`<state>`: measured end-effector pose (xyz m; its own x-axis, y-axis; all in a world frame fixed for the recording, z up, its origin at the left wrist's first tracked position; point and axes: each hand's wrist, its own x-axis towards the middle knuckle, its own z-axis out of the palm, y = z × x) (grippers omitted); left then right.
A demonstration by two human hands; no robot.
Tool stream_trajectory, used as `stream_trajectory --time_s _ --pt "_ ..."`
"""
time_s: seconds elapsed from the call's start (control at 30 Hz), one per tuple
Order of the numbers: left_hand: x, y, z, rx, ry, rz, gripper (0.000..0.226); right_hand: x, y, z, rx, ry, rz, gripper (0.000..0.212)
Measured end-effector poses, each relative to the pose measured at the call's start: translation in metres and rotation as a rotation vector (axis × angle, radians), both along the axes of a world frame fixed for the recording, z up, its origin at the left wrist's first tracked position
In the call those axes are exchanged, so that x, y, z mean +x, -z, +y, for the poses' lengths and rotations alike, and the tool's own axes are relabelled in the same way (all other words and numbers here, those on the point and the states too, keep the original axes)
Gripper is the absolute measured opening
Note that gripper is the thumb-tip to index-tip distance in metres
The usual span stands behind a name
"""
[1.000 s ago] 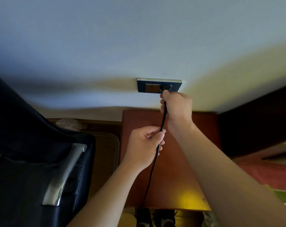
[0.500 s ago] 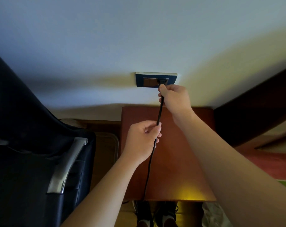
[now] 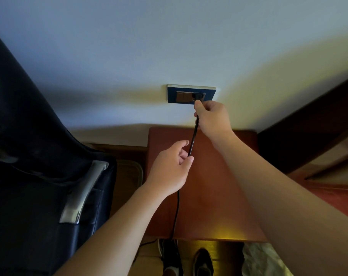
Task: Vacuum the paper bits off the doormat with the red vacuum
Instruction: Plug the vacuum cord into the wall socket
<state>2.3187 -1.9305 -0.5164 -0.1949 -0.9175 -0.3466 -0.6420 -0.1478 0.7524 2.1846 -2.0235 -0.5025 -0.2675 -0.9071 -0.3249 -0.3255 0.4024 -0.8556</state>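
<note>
The vacuum's black power cord (image 3: 192, 142) runs up from the floor to a black plug (image 3: 198, 96) seated in the blue wall socket plate (image 3: 172, 94). My right hand (image 3: 213, 118) pinches the cord just below the plug. Lower down, my left hand (image 3: 172, 167) has its fingers loosely curled round the cord, with the thumb lifted off it. The cord comes out under that hand and drops past the table's front edge. Neither the red vacuum nor the doormat with paper bits is in view.
A reddish-brown wooden table (image 3: 213, 186) stands against the wall under the socket. A black leather chair (image 3: 29, 156) with a chrome armrest (image 3: 83, 192) fills the left. Dark wooden furniture (image 3: 308, 124) is at the right. Dark shoes (image 3: 203, 261) lie below the table.
My right hand has slipped from the plug to the cord just below it, leaving the plug in the socket. My left hand's grip has loosened, its thumb lifting off the cord.
</note>
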Motion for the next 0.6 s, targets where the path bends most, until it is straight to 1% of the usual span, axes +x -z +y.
stream_trajectory --time_s 0.07,0.17,0.27,0.37,0.5,0.6 --pt "0.001 0.000 0.001 -0.005 0.057 -0.063 0.051 0.000 0.000 0.000 -0.004 -0.001 0.007 0.034" --pt "0.004 -0.003 0.003 -0.019 0.199 -0.266 0.056 0.000 0.001 0.000 -0.012 -0.017 0.007 0.033" --pt "0.008 -0.004 0.008 -0.037 0.280 -0.441 0.058 0.000 0.004 -0.001 -0.022 -0.049 0.040 0.039" --pt "0.009 -0.006 0.015 -0.058 0.276 -0.500 0.058 -0.001 0.006 -0.002 -0.032 -0.078 0.103 0.043" --pt "0.010 -0.011 0.025 -0.081 0.269 -0.545 0.057 -0.006 0.004 0.002 -0.049 -0.136 0.174 0.037" --pt "0.010 -0.012 0.033 -0.073 0.264 -0.585 0.058 -0.013 0.000 0.014 -0.070 -0.212 0.242 0.038"
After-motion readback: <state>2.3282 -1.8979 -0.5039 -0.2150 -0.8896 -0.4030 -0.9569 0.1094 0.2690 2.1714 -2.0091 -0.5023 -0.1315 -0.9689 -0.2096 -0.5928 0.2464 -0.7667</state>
